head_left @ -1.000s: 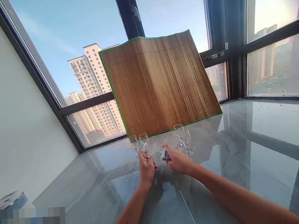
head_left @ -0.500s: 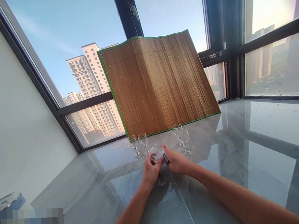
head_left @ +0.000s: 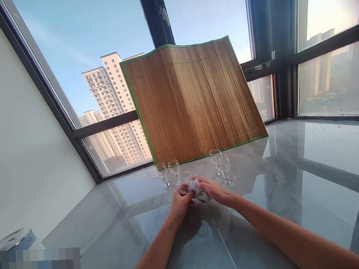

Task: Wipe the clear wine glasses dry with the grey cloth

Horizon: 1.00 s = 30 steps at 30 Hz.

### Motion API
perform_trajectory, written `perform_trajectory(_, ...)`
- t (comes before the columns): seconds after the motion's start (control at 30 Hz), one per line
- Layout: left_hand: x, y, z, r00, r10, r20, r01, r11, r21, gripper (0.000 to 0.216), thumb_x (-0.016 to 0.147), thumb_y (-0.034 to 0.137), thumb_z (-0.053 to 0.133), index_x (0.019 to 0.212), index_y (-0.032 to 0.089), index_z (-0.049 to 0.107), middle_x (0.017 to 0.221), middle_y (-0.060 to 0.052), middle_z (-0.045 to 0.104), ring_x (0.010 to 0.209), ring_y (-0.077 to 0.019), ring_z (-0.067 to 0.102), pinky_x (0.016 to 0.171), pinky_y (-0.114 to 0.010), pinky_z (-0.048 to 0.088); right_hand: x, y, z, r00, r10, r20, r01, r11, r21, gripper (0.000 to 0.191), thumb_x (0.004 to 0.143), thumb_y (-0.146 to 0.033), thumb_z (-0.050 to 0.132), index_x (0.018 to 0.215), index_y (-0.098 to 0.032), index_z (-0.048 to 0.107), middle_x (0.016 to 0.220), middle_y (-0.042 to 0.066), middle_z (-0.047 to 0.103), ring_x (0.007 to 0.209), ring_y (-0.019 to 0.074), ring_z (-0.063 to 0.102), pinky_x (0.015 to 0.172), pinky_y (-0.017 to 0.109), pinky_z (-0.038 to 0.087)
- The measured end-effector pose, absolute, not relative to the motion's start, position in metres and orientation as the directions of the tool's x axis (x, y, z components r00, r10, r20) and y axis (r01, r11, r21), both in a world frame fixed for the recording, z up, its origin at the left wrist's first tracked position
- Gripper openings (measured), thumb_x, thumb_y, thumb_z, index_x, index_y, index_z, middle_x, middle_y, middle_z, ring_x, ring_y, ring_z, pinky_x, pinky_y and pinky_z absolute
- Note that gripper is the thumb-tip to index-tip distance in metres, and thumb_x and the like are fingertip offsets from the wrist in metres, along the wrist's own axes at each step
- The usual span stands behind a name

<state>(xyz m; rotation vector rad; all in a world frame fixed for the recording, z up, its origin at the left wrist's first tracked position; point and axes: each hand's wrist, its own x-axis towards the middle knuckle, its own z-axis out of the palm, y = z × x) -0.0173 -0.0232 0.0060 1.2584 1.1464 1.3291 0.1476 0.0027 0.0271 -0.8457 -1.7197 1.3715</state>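
Note:
A small clear glass (head_left: 186, 181) is gripped by my left hand (head_left: 180, 200), its fingers wrapped round the lower part. My right hand (head_left: 213, 190) is closed on a crumpled pale grey cloth (head_left: 200, 193), which presses against the right side of the glass. The stem and foot of this glass are hidden by my fingers. Behind my left hand stand two stemmed glasses, one at the left (head_left: 162, 171) and another beside it (head_left: 173, 167). Beyond my right hand two more stand upright, a nearer glass (head_left: 222, 164) and a farther glass (head_left: 215, 153) partly behind it.
A bamboo mat (head_left: 192, 102) with green edging leans against the windows at the back. All of this is on a glossy grey marble surface (head_left: 118, 224). A blue and white container (head_left: 19, 238) is at the lower left, next to a white wall (head_left: 24, 117).
The cloth now shows bunched against the glass, where it was mostly hidden in my right hand. The held glass has tipped slightly and the view has shifted a little.

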Motion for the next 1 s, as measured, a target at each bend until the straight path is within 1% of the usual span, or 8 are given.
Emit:
perform_trajectory(0.1, -0.016, -0.022, 0.004, -0.066, 0.985, 0.161, 0.004, -0.161, 0.987, 0.036, 0.063, 0.041, 0.078, 0.083, 0.017, 0.06, 0.074, 0.002, 0.061, 0.061, -0.0103, 0.054, 0.054, -0.021, 0.045, 0.142, 0.003, 0.027, -0.382, 0.911, 0.155, 0.031, 0.18, -0.983, 0.047, 0.085, -0.044, 0.044, 0.122, -0.018, 0.055, 0.098, 0.006, 0.062, 0.089, 0.0197, 0.056, 0.074, 0.03, 0.044)
perform_trajectory(0.23, -0.015, -0.021, 0.004, -0.115, 0.958, 0.264, 0.055, -0.259, 0.964, 0.029, 0.063, 0.036, 0.076, 0.076, 0.017, 0.059, 0.069, 0.002, 0.058, 0.058, -0.0099, 0.053, 0.051, -0.02, 0.044, 0.139, 0.003, 0.025, -0.31, 0.944, 0.112, 0.04, 0.131, -0.991, 0.062, 0.076, -0.033, 0.054, 0.135, -0.021, 0.041, 0.105, 0.005, 0.06, 0.084, 0.0174, 0.058, 0.068, 0.027, 0.044)
perform_trajectory(0.33, -0.014, -0.02, 0.006, -0.129, 0.933, 0.337, 0.077, -0.329, 0.941, 0.027, 0.062, 0.034, 0.076, 0.072, 0.017, 0.057, 0.064, 0.003, 0.055, 0.055, -0.0093, 0.051, 0.051, -0.02, 0.043, 0.143, 0.003, 0.024, -0.417, 0.909, 0.001, -0.056, -0.025, -0.998, 0.068, 0.071, -0.027, 0.055, 0.136, -0.019, 0.036, 0.103, 0.005, 0.062, 0.08, 0.0174, 0.06, 0.063, 0.026, 0.044)
perform_trajectory(0.43, -0.014, -0.021, 0.007, -0.132, 0.912, 0.389, 0.099, -0.378, 0.921, 0.024, 0.067, 0.034, 0.074, 0.073, 0.017, 0.059, 0.064, 0.003, 0.055, 0.056, -0.0095, 0.05, 0.053, -0.021, 0.044, 0.149, 0.002, 0.028, -0.559, 0.829, -0.015, -0.152, -0.121, -0.981, 0.059, 0.07, -0.026, 0.057, 0.127, -0.018, 0.044, 0.091, 0.003, 0.064, 0.076, 0.0165, 0.061, 0.06, 0.024, 0.043)
perform_trajectory(0.57, -0.014, -0.02, 0.006, -0.212, 0.882, 0.421, 0.126, -0.402, 0.907, 0.021, 0.067, 0.034, 0.073, 0.073, 0.018, 0.06, 0.063, 0.003, 0.054, 0.055, -0.0097, 0.049, 0.052, -0.021, 0.042, 0.153, -0.004, 0.037, -0.56, 0.828, 0.033, -0.202, -0.098, -0.974, 0.055, 0.07, -0.026, 0.061, 0.122, -0.021, 0.046, 0.092, 0.002, 0.063, 0.076, 0.0147, 0.062, 0.061, 0.023, 0.045)
perform_trajectory(0.77, -0.011, -0.023, 0.011, -0.174, 0.882, 0.437, 0.142, -0.417, 0.898, 0.016, 0.071, 0.031, 0.069, 0.073, 0.019, 0.059, 0.062, 0.002, 0.057, 0.056, -0.0117, 0.052, 0.053, -0.023, 0.042, 0.151, -0.011, 0.042, -0.539, 0.839, 0.071, -0.213, -0.054, -0.976, 0.072, 0.069, -0.022, 0.058, 0.133, -0.029, 0.025, 0.098, 0.001, 0.06, 0.077, 0.0173, 0.064, 0.053, 0.026, 0.052)
perform_trajectory(0.9, -0.01, -0.025, 0.012, -0.143, 0.903, 0.405, 0.166, -0.382, 0.909, 0.019, 0.069, 0.033, 0.071, 0.071, 0.019, 0.058, 0.063, 0.001, 0.058, 0.058, -0.0125, 0.052, 0.055, -0.023, 0.042, 0.146, -0.005, 0.034, -0.447, 0.879, 0.167, -0.192, 0.088, -0.977, 0.073, 0.067, -0.02, 0.054, 0.132, -0.029, 0.024, 0.104, 0.003, 0.057, 0.069, 0.0143, 0.062, 0.041, 0.018, 0.043)
perform_trajectory(1.0, -0.013, -0.023, 0.007, -0.231, 0.891, 0.391, 0.239, -0.338, 0.91, 0.016, 0.068, 0.029, 0.07, 0.077, 0.019, 0.06, 0.065, 0.002, 0.056, 0.057, -0.0119, 0.049, 0.056, -0.023, 0.04, 0.144, 0.002, 0.03, -0.329, 0.906, 0.267, -0.153, 0.228, -0.961, 0.068, 0.066, -0.019, 0.051, 0.129, -0.027, 0.029, 0.103, 0.002, 0.057, 0.061, 0.0109, 0.056, 0.036, 0.016, 0.037)
